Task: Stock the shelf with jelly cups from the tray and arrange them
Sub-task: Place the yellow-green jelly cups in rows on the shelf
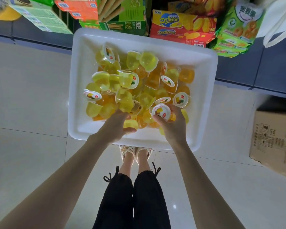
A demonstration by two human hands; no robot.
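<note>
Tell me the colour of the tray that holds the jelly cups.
White. The tray is plain white all over, seen best in the head view.

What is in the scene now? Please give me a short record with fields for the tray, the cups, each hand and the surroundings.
tray: white tray, in front of the person; its support is hidden
cups: jelly cups, yellow and orange, in a loose pile in the tray
left hand: left hand grips a yellow cup
right hand: right hand grips a lidded cup, label facing up
behind tray: snack boxes
at right: cardboard box on the floor
</note>
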